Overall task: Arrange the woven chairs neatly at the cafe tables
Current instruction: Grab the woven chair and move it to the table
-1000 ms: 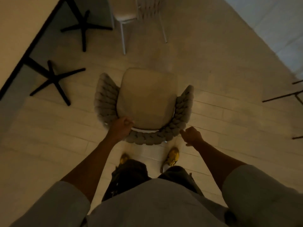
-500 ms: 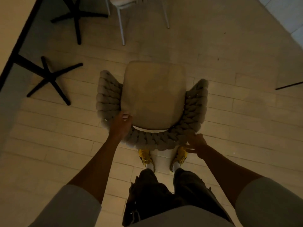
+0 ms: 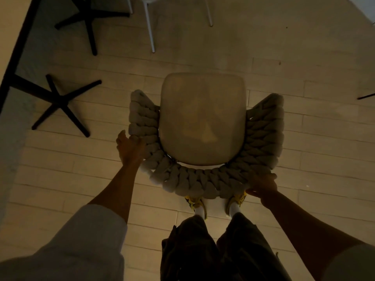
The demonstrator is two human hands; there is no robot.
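A woven chair (image 3: 203,122) with a beige seat and a thick braided grey backrest stands right in front of me, seen from above. My left hand (image 3: 129,149) grips the left rear curve of the braided backrest. My right hand (image 3: 261,184) holds the right rear of the backrest from outside and below, fingers curled under the braid. My yellow shoes show just behind the chair. A cafe table (image 3: 12,37) with a dark edge runs along the far left.
Two black cross-shaped table bases (image 3: 58,102) (image 3: 89,17) stand on the light plank floor at left. White legs of another chair (image 3: 150,27) show at the top. A thin dark leg (image 3: 365,96) pokes in at the right edge.
The chair has come closer to me and sits further right in view. My right hand moved from beside the backrest onto it and took hold. My left hand shifted outward along the braid.
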